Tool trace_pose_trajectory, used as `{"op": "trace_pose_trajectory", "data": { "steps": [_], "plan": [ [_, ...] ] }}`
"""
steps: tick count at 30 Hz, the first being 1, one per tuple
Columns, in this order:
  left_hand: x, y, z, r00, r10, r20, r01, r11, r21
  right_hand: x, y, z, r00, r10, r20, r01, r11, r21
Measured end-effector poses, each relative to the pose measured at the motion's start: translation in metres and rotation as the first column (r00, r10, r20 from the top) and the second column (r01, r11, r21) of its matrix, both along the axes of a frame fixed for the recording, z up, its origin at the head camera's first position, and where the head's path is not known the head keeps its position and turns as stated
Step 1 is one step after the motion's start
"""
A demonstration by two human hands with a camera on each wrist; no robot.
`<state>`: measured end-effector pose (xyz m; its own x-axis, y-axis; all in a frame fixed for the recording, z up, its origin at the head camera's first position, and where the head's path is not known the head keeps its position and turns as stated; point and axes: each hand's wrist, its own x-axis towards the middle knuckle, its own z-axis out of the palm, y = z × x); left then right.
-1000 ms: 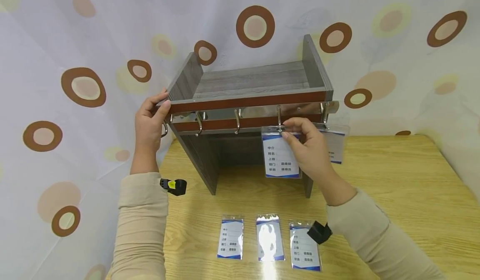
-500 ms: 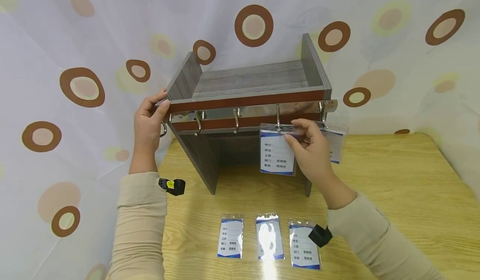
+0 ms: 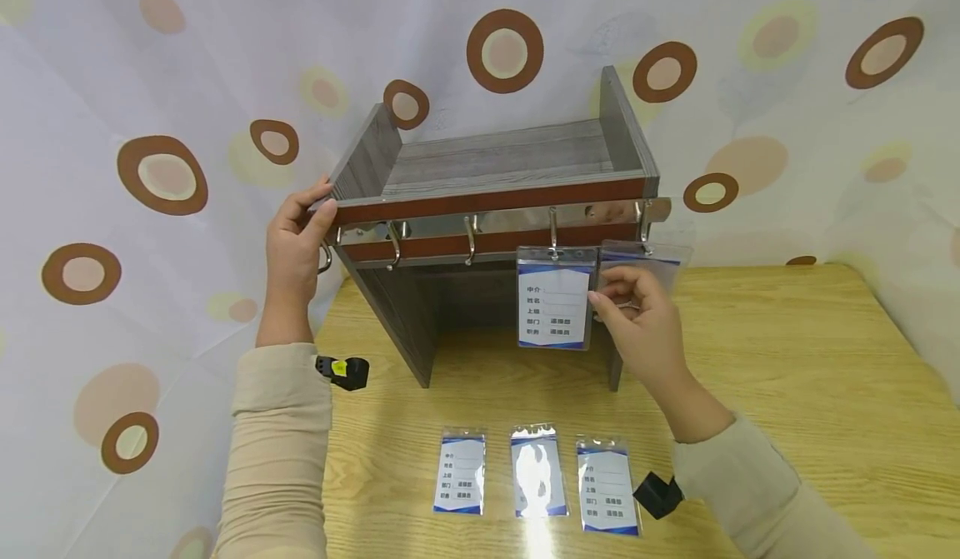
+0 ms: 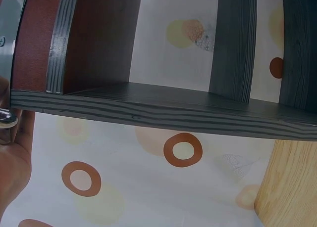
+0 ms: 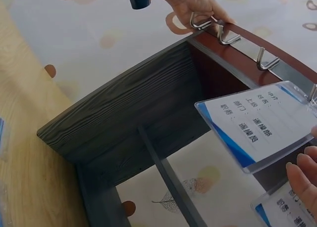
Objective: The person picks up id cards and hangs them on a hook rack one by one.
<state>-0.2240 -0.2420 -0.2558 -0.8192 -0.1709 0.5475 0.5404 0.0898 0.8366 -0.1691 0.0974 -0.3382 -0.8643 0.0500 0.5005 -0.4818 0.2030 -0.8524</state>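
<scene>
In the head view my left hand grips the front left corner of a grey wooden shelf, thumb on the front. A badge in a clear sleeve hangs from a metal hook on the shelf's front rail. My right hand is beside its right edge, fingers loosely bent. In the right wrist view the fingertips stand apart from that badge. A second badge hangs on the rightmost hook, partly hidden behind my right hand.
Three more badges lie in a row on the wooden table: a left one, a glare-covered middle one and a right one. More hooks, such as this one, line the rail. A patterned cloth hangs behind.
My right hand has let go of the badge's top and moved down and right. The badge now hangs from its hook. My left hand has stayed on the shelf corner.
</scene>
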Motion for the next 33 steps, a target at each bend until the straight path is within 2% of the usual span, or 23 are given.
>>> {"op": "trace_pose_trajectory", "data": {
  "steps": [14, 24, 33],
  "plan": [
    [0.000, -0.001, 0.000, 1.000, 0.004, -0.004, -0.004, 1.000, -0.009, 0.013, 0.016, -0.028, 0.992, 0.023, 0.124, -0.038, 0.992, 0.119],
    [0.000, -0.002, -0.001, 1.000, -0.001, -0.005, 0.001, 1.000, 0.000, 0.019, 0.029, -0.057, 0.973, 0.010, 0.230, -0.077, 0.956, 0.284],
    [-0.001, -0.002, -0.001, 1.000, -0.007, -0.016, 0.007, 1.000, -0.012, 0.023, 0.036, -0.082, 0.948, 0.054, 0.315, -0.142, 0.954, 0.265]
  ]
}}
